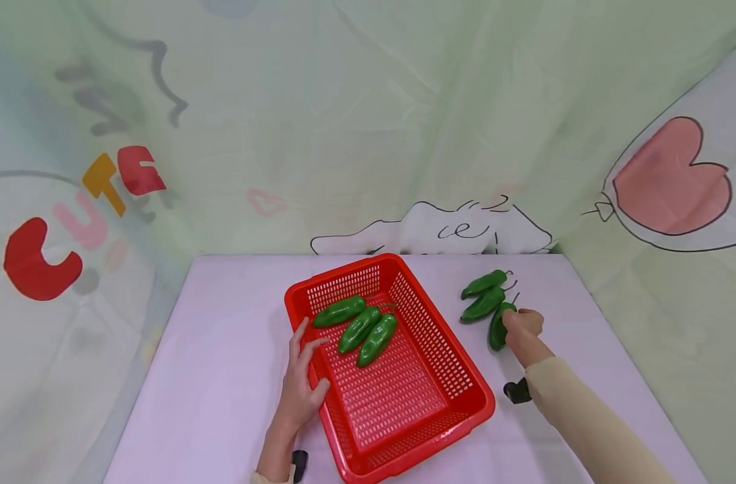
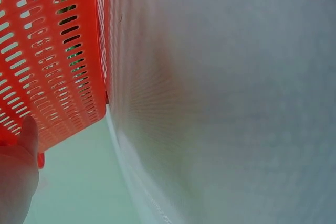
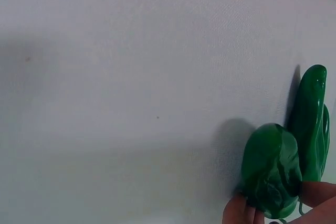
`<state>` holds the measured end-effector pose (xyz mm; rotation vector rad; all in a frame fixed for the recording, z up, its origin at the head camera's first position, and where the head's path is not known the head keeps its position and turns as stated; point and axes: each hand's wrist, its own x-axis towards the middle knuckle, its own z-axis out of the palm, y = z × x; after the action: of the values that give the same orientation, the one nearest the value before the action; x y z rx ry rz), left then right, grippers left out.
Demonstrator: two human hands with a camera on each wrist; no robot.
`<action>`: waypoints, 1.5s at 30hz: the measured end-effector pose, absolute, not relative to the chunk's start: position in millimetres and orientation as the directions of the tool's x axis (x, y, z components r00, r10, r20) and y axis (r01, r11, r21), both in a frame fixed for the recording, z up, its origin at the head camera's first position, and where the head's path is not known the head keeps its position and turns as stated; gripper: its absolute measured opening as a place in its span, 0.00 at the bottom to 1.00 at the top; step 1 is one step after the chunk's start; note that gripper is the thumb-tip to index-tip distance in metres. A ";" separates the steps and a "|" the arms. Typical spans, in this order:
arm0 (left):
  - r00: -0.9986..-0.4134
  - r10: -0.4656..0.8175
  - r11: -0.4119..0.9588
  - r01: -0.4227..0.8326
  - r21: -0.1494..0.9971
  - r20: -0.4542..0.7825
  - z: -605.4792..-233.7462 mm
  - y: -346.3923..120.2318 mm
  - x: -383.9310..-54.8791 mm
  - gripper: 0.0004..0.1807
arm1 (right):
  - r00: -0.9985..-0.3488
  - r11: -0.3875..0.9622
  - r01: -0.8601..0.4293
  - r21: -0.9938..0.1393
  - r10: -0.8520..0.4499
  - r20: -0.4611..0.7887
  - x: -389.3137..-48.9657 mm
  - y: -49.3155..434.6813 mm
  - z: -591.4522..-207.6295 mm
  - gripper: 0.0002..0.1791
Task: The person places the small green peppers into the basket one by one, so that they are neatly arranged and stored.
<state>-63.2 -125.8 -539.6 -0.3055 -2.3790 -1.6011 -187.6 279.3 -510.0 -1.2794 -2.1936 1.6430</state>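
Note:
My right hand [image 1: 523, 331] pinches a green chili pepper [image 3: 270, 169] by its stem end, at the right of the head view. Just beyond it, two more green peppers [image 1: 484, 304] lie side by side on the table. My left hand [image 1: 301, 383] rests on the left rim of a red plastic basket [image 1: 398, 403], fingers spread along the edge. Inside the basket, toward its far end, lie three green peppers [image 1: 359, 329]. The left wrist view shows the basket's slotted outer wall [image 2: 50, 61] with part of the left hand [image 2: 18, 166] against it.
The table [image 1: 222, 349] has a pale lilac cover. Behind and beside it hangs a light printed curtain [image 1: 283, 134] with letters and a heart balloon. A dark wrist device [image 1: 517, 391] sits below the right hand.

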 end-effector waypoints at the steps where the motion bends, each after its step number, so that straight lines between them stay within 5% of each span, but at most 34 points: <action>1: -0.944 0.031 0.373 0.315 0.873 0.327 -539.9 -125.7 -63.0 0.35 | -0.639 0.056 0.550 -0.834 0.672 -0.376 -187.2 279.7 -510.6 0.34; 24: -0.941 0.033 0.375 0.325 0.868 0.338 -539.6 -124.8 -61.3 0.35 | -0.655 -0.085 0.551 -0.831 0.573 -0.493 -179.6 281.0 -499.4 0.40; 45: -0.940 0.031 0.384 0.326 0.864 0.341 -537.5 -125.4 -61.9 0.37 | -0.763 -0.166 0.458 -0.873 0.430 -0.482 -172.9 243.6 -457.5 0.39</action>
<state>-61.9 -125.4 -537.5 -0.3153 -2.3771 -1.5764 -172.9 243.6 -457.5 -1.0874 -2.0417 2.1558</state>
